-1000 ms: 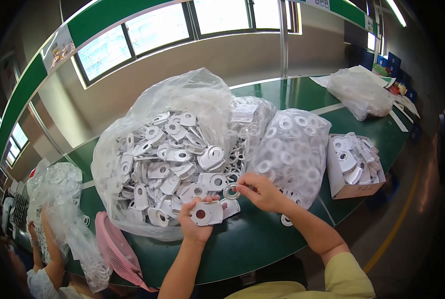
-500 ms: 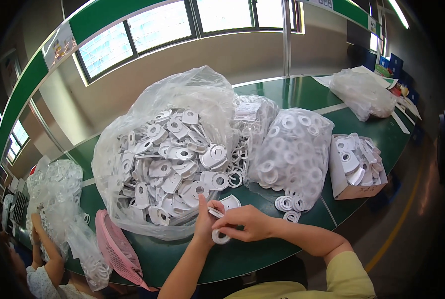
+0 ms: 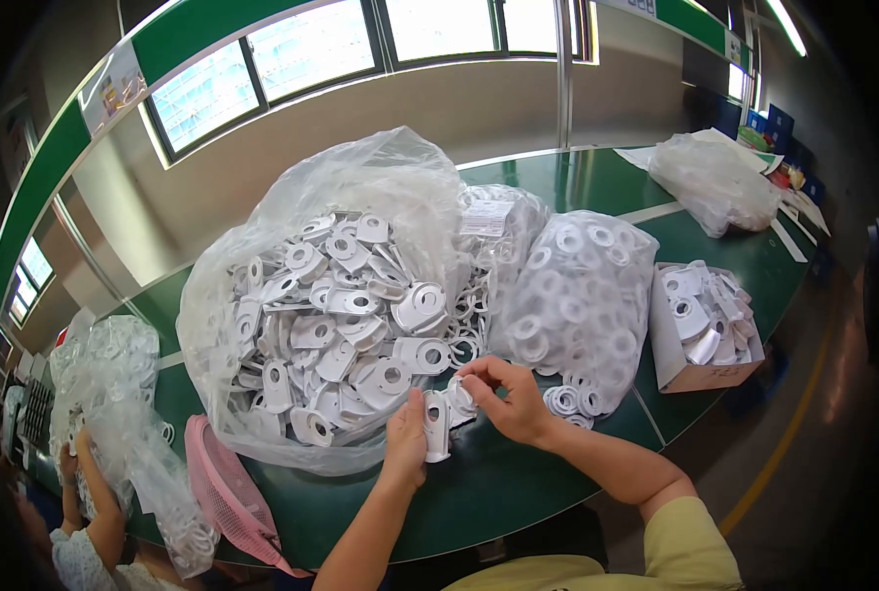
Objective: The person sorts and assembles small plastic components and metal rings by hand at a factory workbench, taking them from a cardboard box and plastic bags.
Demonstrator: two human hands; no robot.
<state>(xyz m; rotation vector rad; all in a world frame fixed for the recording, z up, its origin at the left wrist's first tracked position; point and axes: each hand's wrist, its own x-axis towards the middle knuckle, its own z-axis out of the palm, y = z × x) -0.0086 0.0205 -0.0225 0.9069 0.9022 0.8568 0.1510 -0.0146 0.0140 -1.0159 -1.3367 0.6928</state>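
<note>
My left hand [image 3: 407, 440] is closed on a white plastic part [image 3: 437, 433], an elongated plate with a round hole, held upright above the table's front. Just right of it, my right hand [image 3: 511, 399] pinches a white ring [image 3: 462, 396] between thumb and fingertips. The ring is close beside the plate; whether they touch is hard to tell. Beyond my hands, a big clear plastic bag [image 3: 213, 295] lies open, heaped with similar white plates [image 3: 336, 325]. To the right, a translucent bag [image 3: 577, 295] is full of white rings, with several loose rings [image 3: 563, 400] at its mouth.
A cardboard box [image 3: 710, 377] of white parts stands right on the green table [image 3: 548, 483]. A crumpled bag [image 3: 715, 182] lies at the far right. Left are a pink mesh bag [image 3: 227, 492], more plastic bags [image 3: 129, 355] and another person's hands [image 3: 77, 458].
My right hand has moved up and to the right, carrying the ring from below the plate to beside it. In my left hand the plate has turned so its face shows.
</note>
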